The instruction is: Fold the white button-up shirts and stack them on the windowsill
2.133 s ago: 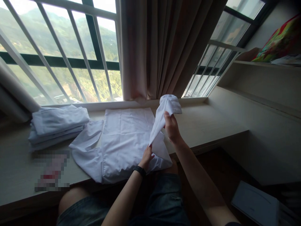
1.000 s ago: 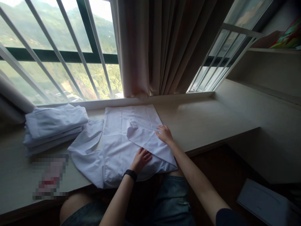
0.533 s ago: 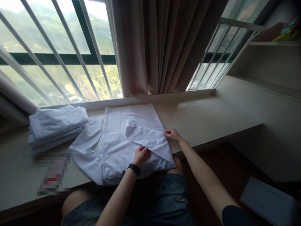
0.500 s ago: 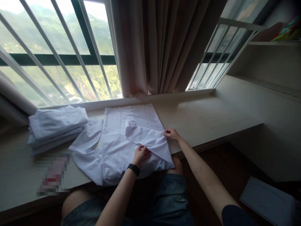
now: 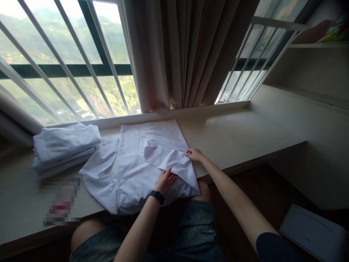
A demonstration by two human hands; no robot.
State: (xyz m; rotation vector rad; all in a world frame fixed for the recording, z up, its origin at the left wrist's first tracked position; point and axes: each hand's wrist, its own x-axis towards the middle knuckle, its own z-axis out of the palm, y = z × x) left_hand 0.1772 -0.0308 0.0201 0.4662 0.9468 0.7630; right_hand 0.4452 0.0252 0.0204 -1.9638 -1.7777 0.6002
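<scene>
Fingers of the left hand (image 5: 167, 179) lie flat and spread, palm down, pressing on the white shirt (image 5: 141, 163) at the lower edge of the folded-over sleeve (image 5: 169, 162); nothing is gripped. A dark wristband (image 5: 156, 195) sits on that wrist. Right hand (image 5: 194, 154), at about 2 o'clock from the left one, has its fingers narrowed on the right edge of the same fold; whether they pinch the cloth or only press it cannot be told.

Shirt: plain white, thin fabric, laid flat on the pale bench (image 5: 240, 134), body roughly rectangular, far edge toward the window sill. Right sleeve is folded diagonally across the body, cuff end pointing to about 10 o'clock, forming a triangular flap with a sharp crease. Left sleeve (image 5: 99, 171) lies spread out at 9 o'clock from the body, wrinkled. Near hem overhangs the bench edge slightly, above the person's denim-covered lap.

At 9 to 10 o'clock from the shirt, just beside the loose sleeve, is a stack of folded white garments (image 5: 64, 147). A blurred patch (image 5: 61, 200) lies on the bench at 8 o'clock. Brown curtain (image 5: 185, 54) hangs at 12 o'clock; barred window (image 5: 68, 65) at 11 o'clock. A white flat box (image 5: 313, 231) sits on the floor at 4 o'clock.
</scene>
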